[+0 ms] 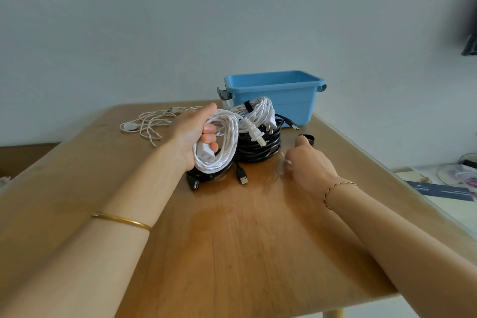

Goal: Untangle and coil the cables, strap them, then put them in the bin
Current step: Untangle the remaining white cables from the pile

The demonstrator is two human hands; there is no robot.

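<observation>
Firmly — fingers of your left hand (192,134) curl round the white coil (227,137); whether your right hand (308,165) pinches the black strap (309,139) is unclear — wrap all loops snug.

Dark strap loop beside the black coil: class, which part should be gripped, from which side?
Best pinch the curled wall of the dark strap loop between thumb and forefinger, coming from the near right, where the right hand reaches. It stands apart on the table, the black coil to its left.

White coil (222,142) held up near-left, strapped white bundle (258,111) atop black coil (260,148), loose white cable (149,124) tangled far left, blue bin (278,93) behind.
</observation>
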